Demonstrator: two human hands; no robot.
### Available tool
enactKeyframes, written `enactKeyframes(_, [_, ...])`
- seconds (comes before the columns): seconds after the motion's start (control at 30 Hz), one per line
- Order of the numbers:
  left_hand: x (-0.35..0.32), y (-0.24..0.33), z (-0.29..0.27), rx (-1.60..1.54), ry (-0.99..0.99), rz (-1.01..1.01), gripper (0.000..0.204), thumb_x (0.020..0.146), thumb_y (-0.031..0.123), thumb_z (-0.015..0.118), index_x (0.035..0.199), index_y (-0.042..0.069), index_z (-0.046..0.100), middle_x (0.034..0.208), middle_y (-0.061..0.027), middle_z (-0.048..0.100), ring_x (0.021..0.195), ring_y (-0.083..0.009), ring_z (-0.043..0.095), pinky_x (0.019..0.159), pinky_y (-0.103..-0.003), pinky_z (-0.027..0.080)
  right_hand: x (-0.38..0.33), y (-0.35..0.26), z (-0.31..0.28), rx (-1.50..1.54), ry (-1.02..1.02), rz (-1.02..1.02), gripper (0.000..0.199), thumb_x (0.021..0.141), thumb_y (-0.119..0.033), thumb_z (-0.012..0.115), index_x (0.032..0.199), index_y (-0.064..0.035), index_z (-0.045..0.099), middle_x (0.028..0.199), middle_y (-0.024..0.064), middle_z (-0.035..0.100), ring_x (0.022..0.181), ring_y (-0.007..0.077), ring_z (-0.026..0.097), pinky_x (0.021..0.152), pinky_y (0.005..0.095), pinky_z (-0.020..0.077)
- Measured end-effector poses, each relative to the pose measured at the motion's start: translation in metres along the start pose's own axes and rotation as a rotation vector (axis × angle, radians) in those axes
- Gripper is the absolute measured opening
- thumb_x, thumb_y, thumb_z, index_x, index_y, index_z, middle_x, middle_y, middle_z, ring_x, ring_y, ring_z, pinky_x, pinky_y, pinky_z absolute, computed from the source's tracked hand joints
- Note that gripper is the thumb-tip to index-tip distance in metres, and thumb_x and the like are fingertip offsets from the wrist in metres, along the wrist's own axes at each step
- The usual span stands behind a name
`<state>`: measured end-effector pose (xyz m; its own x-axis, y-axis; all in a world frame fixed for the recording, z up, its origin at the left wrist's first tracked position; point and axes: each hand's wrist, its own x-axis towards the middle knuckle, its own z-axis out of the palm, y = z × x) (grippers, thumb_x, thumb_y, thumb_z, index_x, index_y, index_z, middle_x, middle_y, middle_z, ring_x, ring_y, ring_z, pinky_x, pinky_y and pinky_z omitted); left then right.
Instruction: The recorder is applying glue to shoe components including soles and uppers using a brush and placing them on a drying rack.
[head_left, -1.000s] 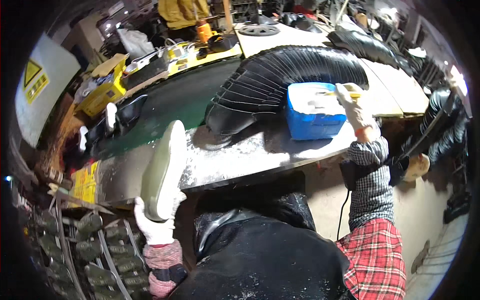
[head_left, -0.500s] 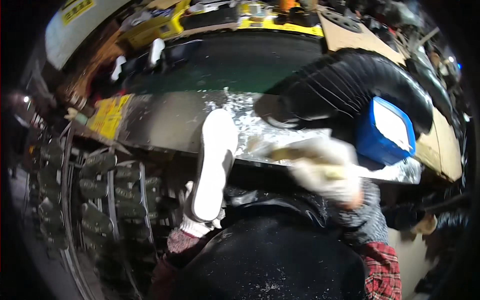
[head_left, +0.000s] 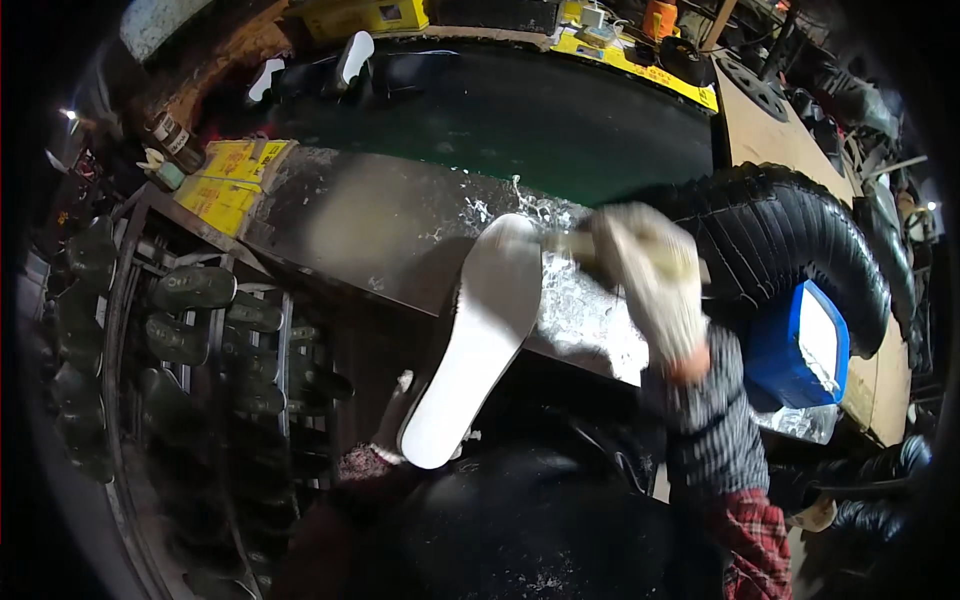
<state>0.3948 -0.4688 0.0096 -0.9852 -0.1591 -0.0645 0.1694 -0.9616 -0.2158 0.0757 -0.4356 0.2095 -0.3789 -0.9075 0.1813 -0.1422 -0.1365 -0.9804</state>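
A shoe with its white sole [head_left: 470, 350] turned up lies slantwise before me, toe end away. My left hand [head_left: 392, 425], in a pale glove, is closed on the shoe from beneath; most of its fingers are hidden. In my gloved right hand [head_left: 655, 285], closed and slightly blurred, is a brush [head_left: 572, 245] with a pale handle. Its smeared tip is at the right edge of the sole's toe end; whether it touches I cannot tell. To the right of that hand stands a blue tub [head_left: 797, 350] holding a white substance.
A white-spattered bench ledge [head_left: 370, 215] runs beyond the shoe, with a dark green belt [head_left: 480, 130] behind it. A thick black ribbed hose [head_left: 795, 225] curves at the right. Several dark shoes hang on a rack [head_left: 215, 340] at the left. Two white-soled shoes [head_left: 355, 60] lie farther back.
My right hand with the brush has come up to the sole's toe end. The shoe now leans more to the right. The whole view has shifted and turned.
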Motion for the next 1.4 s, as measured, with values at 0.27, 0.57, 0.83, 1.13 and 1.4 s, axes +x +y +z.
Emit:
enactKeyframes(0.27, [0.019, -0.016, 0.038, 0.185, 0.018, 0.078, 0.076, 0.094, 0.063, 0.035, 0.14, 0.002, 0.038, 0.123, -0.0245, 0.058, 0.094, -0.0478, 0.063, 0.065, -0.058, 0.056, -0.056, -0.035, 0.028, -0.496, -0.573, -0.574, 0.017, 0.086, -0.018, 0.065, 0.083, -0.0019, 0.069, 0.065, 0.0112, 0.064, 0.059, 0.0246, 0.064, 0.057, 0.0301, 0.0521])
enactKeyframes(0.57, [0.031, -0.032, 0.084, -0.027, 0.193, 0.26, 0.071, 0.094, 0.061, 0.035, 0.137, 0.004, 0.039, 0.123, -0.0314, 0.053, 0.074, -0.0494, 0.066, 0.051, -0.065, 0.055, -0.103, -0.012, 0.029, -0.07, -0.566, -0.322, 0.022, 0.094, -0.018, 0.056, 0.092, 0.0027, 0.061, 0.087, 0.013, 0.068, 0.074, 0.0205, 0.068, 0.066, 0.0279, 0.056])
enactKeyframes(0.83, [0.017, -0.015, 0.053, 0.415, 0.083, 0.14, 0.072, 0.092, 0.062, 0.041, 0.135, 0.004, 0.045, 0.114, -0.028, 0.061, 0.092, -0.0507, 0.063, 0.065, -0.069, 0.053, -0.098, 0.007, -0.005, -0.083, -0.729, -0.234, 0.037, 0.096, -0.022, 0.055, 0.123, 0.002, 0.054, 0.11, 0.0186, 0.064, 0.097, 0.0247, 0.064, 0.07, 0.0295, 0.058])
enactKeyframes(1.13, [0.0, 0.004, 0.019, 0.022, 0.014, 0.024, 0.072, 0.092, 0.062, 0.04, 0.142, 0.01, 0.038, 0.125, -0.0227, 0.057, 0.099, -0.0568, 0.058, 0.074, -0.068, 0.051, -0.034, 0.055, -0.043, -0.137, -0.162, 0.056, 0.034, 0.088, -0.024, 0.068, 0.107, 0.0031, 0.062, 0.103, 0.01, 0.067, 0.09, 0.0168, 0.064, 0.082, 0.0296, 0.0515])
enactKeyframes(1.4, [-0.026, 0.016, 0.017, -0.068, 0.188, 0.046, 0.088, 0.085, 0.072, 0.041, 0.143, 0.007, 0.036, 0.13, -0.0325, 0.047, 0.1, -0.0582, 0.055, 0.072, -0.067, 0.049, -0.044, 0.028, 0.0, -0.553, -0.371, -0.203, 0.02, 0.093, -0.017, 0.061, 0.102, -0.0002, 0.067, 0.074, 0.0077, 0.062, 0.067, 0.0147, 0.058, 0.059, 0.0308, 0.0473])
